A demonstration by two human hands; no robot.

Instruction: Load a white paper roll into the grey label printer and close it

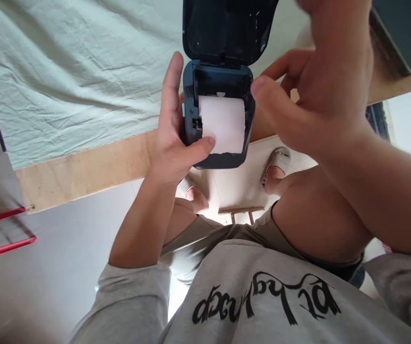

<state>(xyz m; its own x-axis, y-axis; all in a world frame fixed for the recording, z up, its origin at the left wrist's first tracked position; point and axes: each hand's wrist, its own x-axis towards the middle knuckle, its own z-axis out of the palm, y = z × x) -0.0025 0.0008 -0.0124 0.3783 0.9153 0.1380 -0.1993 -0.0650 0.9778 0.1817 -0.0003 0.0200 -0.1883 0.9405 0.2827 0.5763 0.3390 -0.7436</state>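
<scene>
At upper centre, the left hand (175, 138) grips a dark plastic boxy printer (220, 119), thumb pressing its smooth white paper roll (223, 124); the right hand (309, 91) hovers beside, fingers loosely spread.

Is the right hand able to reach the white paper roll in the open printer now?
Probably yes. The right hand hovers just beside the printer, whose lid stands open, so the paper roll lies uncovered. Only the left hand thumb rests on the roll's lower left corner.
</scene>
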